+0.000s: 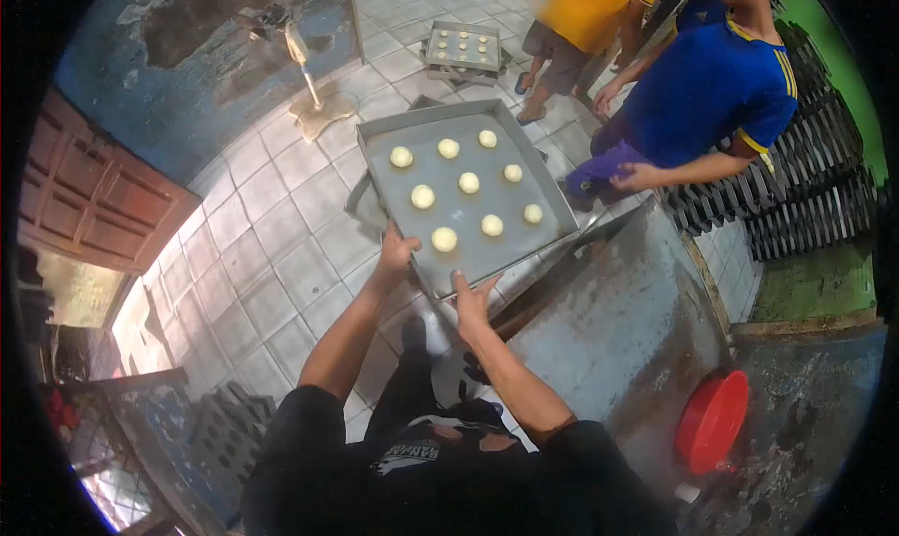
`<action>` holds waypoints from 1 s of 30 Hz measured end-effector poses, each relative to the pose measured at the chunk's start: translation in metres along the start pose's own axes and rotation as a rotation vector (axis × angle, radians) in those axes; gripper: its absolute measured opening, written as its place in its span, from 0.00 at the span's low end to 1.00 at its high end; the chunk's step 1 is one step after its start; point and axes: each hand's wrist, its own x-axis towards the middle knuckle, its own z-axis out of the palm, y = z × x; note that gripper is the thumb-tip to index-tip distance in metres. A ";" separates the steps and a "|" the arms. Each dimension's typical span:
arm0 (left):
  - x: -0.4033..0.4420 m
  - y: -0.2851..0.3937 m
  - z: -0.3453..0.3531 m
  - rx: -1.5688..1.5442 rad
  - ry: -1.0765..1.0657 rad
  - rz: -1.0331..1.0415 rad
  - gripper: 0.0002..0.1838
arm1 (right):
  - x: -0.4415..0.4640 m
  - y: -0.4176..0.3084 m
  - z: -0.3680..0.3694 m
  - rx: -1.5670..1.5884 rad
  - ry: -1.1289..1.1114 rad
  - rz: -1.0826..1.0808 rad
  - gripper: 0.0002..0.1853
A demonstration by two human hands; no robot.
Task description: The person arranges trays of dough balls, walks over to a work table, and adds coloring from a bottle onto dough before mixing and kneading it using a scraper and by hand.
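A square grey metal tray [487,208] with several round pale dough balls [468,183] set apart in rows is held out in front of me. At its left near corner, my left hand [399,255] grips the rim. My right hand [472,302] holds the near edge, its thumb over the rim and its other fingers largely hidden beneath. Under the tray, parts of other metal trays or a stand show at the left and right edges.
Beyond lies another tray of dough balls [464,47] near the floor. Two people, in yellow [599,12] and blue [702,87], stand at the upper right. A worn table [618,321] is on my right, a red basin [712,422] past it. Dark racks [805,190] line the right wall.
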 end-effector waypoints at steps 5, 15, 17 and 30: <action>0.053 0.013 -0.053 0.032 -0.030 -0.085 0.39 | 0.012 -0.015 0.054 0.021 -0.110 0.230 0.63; -0.039 0.032 -0.098 0.189 0.241 -0.097 0.41 | -0.025 -0.034 -0.011 -0.261 -0.689 0.252 0.35; -0.096 0.034 -0.127 0.166 0.293 -0.253 0.39 | -0.043 -0.021 -0.016 -0.204 -0.675 0.170 0.32; -0.519 -0.029 -0.364 0.312 0.608 -0.922 0.12 | -0.111 0.271 -0.127 -0.598 -0.639 0.285 0.15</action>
